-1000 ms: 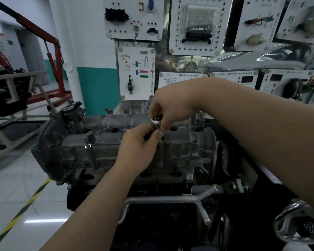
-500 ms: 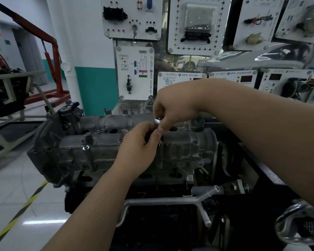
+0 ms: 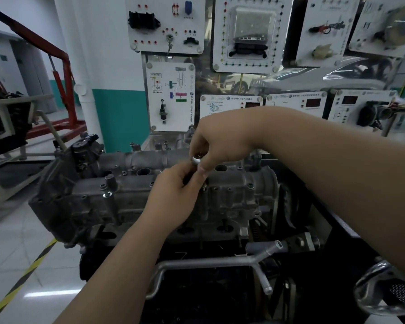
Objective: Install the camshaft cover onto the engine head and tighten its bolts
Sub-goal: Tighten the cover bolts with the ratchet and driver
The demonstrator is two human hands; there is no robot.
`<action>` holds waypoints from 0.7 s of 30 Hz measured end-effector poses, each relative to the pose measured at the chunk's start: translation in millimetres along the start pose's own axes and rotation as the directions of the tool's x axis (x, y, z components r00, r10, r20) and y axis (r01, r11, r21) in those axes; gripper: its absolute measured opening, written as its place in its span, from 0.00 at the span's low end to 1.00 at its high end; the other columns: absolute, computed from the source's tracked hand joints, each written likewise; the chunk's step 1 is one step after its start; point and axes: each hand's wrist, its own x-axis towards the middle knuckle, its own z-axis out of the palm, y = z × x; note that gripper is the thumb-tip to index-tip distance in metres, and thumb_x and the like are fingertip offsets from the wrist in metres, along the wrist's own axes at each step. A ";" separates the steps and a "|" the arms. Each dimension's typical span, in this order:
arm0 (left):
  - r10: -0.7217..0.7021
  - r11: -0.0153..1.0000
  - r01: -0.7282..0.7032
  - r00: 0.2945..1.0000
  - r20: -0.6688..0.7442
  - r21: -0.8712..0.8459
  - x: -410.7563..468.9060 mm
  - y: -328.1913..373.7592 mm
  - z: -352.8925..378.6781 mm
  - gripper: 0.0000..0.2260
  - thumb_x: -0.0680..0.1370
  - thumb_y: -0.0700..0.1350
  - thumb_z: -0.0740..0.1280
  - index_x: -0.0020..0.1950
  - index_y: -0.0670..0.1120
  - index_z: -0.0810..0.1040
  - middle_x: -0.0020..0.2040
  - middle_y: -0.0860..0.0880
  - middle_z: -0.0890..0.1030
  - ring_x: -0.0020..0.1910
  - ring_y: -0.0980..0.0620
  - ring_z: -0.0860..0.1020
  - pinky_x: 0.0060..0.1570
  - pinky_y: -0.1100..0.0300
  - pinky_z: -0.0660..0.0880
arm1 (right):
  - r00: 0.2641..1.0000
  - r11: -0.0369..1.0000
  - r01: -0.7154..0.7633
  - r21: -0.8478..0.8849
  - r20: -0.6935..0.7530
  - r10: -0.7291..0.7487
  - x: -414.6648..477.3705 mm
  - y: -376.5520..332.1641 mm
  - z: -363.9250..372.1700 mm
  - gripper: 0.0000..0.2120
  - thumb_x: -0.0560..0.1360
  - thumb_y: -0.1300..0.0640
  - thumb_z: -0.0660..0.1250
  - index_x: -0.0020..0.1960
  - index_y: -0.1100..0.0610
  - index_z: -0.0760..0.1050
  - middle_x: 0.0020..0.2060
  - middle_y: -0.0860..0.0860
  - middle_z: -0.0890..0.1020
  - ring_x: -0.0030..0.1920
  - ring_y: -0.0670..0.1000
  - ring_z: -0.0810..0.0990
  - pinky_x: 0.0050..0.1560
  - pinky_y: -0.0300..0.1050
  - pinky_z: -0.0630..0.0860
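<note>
Over camshaft cover (image 3: 131, 192), right hand (image 3: 216, 146) pinches small metal socket (image 3: 196, 159), likely light, rigid, slick: grip its rim; left hand (image 3: 173, 197) curls just below, hold hidden.

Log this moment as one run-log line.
step: bolt tightening | right hand: pinches chrome tool from above | left hand: pinches it below | camshaft cover: in place under both hands

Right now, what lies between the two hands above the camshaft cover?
In the head view, a small shiny metal piece, pinched by the right hand; the left hand is just below it.
</note>
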 end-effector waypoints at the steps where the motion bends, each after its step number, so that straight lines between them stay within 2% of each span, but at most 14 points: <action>1: -0.010 1.000 0.010 1.000 -0.002 0.002 -1.1 0.3 1.3 0.08 0.78 0.53 0.62 0.44 0.52 0.78 0.31 0.54 0.78 0.26 0.58 0.71 0.25 0.70 0.65 | 1.000 1.000 -0.017 -0.018 -0.012 0.017 2.3 -0.6 2.9 0.14 0.75 0.42 0.67 0.55 0.49 0.81 0.47 0.45 0.82 0.45 0.45 0.79 0.43 0.42 0.74; 4: -0.039 0.999 0.041 0.995 -0.087 0.031 -0.3 3.6 7.5 0.05 0.74 0.54 0.66 0.42 0.55 0.77 0.34 0.58 0.79 0.32 0.61 0.76 0.28 0.68 0.69 | 0.998 0.997 -0.059 -0.055 -0.023 0.058 10.9 -3.1 10.0 0.20 0.77 0.40 0.62 0.53 0.55 0.81 0.47 0.51 0.84 0.47 0.52 0.82 0.42 0.43 0.76; 7: -0.044 0.999 0.049 0.981 -0.187 0.024 0.9 5.0 10.9 0.08 0.73 0.51 0.68 0.35 0.53 0.75 0.28 0.57 0.77 0.27 0.60 0.73 0.24 0.70 0.64 | 0.998 0.996 -0.064 -0.068 -0.018 0.062 13.7 -5.4 8.0 0.23 0.75 0.40 0.65 0.58 0.57 0.79 0.54 0.55 0.82 0.52 0.56 0.81 0.46 0.48 0.77; 8: -0.029 1.000 0.031 0.983 -0.184 0.007 -0.3 4.8 10.9 0.09 0.74 0.50 0.68 0.34 0.53 0.75 0.27 0.57 0.76 0.25 0.60 0.71 0.24 0.71 0.63 | 0.999 0.995 -0.052 -0.082 -0.015 0.051 12.6 -5.6 5.0 0.23 0.74 0.40 0.67 0.60 0.56 0.78 0.55 0.54 0.81 0.53 0.56 0.81 0.47 0.47 0.76; 10: 0.012 1.000 -0.013 0.990 -0.142 -0.008 -3.9 5.0 7.9 0.09 0.77 0.51 0.66 0.36 0.54 0.77 0.26 0.57 0.75 0.24 0.61 0.69 0.24 0.72 0.62 | 1.000 0.996 -0.020 -0.088 -0.013 0.019 8.4 -5.9 -1.9 0.23 0.72 0.42 0.70 0.63 0.51 0.75 0.55 0.47 0.78 0.51 0.50 0.77 0.41 0.38 0.70; 12: 0.031 0.999 -0.031 0.995 -0.090 -0.007 -4.2 2.9 4.2 0.11 0.78 0.52 0.65 0.37 0.54 0.77 0.25 0.58 0.73 0.23 0.61 0.68 0.24 0.71 0.61 | 1.000 0.997 -0.001 -0.075 -0.009 0.000 6.0 -5.9 -5.6 0.25 0.72 0.43 0.72 0.66 0.48 0.73 0.49 0.42 0.73 0.45 0.44 0.72 0.36 0.35 0.62; 14: 0.028 1.000 -0.028 0.998 -0.049 0.003 -3.1 0.8 2.5 0.12 0.79 0.53 0.62 0.39 0.52 0.77 0.25 0.58 0.72 0.23 0.61 0.67 0.24 0.70 0.62 | 1.000 0.999 -0.007 -0.053 -0.031 0.005 6.3 -5.2 -4.6 0.24 0.72 0.43 0.71 0.66 0.48 0.73 0.44 0.40 0.72 0.41 0.41 0.71 0.36 0.35 0.62; 17: 0.010 1.000 -0.010 0.999 -0.052 0.009 -2.1 1.4 5.1 0.09 0.78 0.52 0.62 0.38 0.54 0.74 0.27 0.56 0.74 0.23 0.60 0.68 0.24 0.69 0.63 | 0.999 0.996 -0.027 -0.081 -0.041 0.023 10.0 -4.3 2.5 0.20 0.75 0.40 0.66 0.60 0.52 0.77 0.51 0.47 0.80 0.48 0.48 0.79 0.41 0.39 0.72; 18: -0.012 1.000 0.012 0.997 -0.071 -0.002 -1.5 1.9 6.4 0.07 0.76 0.52 0.63 0.39 0.55 0.74 0.29 0.56 0.76 0.24 0.59 0.69 0.24 0.69 0.64 | 0.999 0.995 -0.027 -0.096 -0.045 0.023 11.8 -5.3 6.5 0.21 0.75 0.39 0.65 0.58 0.54 0.79 0.52 0.50 0.82 0.49 0.51 0.80 0.42 0.40 0.73; 19: -0.042 0.999 0.042 0.995 -0.091 -0.012 -0.7 2.5 7.4 0.04 0.74 0.53 0.65 0.39 0.55 0.74 0.31 0.56 0.77 0.26 0.59 0.71 0.24 0.69 0.65 | 0.998 0.994 -0.027 -0.103 -0.054 0.022 13.5 -7.0 10.2 0.23 0.75 0.38 0.64 0.57 0.55 0.79 0.52 0.52 0.82 0.50 0.53 0.81 0.39 0.39 0.72; 21: -0.064 0.998 0.063 0.989 -0.134 -0.010 -0.5 2.6 9.2 0.06 0.70 0.52 0.67 0.40 0.51 0.77 0.32 0.51 0.78 0.26 0.57 0.71 0.24 0.67 0.63 | 0.998 0.993 -0.016 -0.118 -0.068 0.008 15.7 -11.7 13.8 0.25 0.74 0.37 0.64 0.57 0.57 0.80 0.52 0.54 0.83 0.50 0.55 0.82 0.34 0.39 0.70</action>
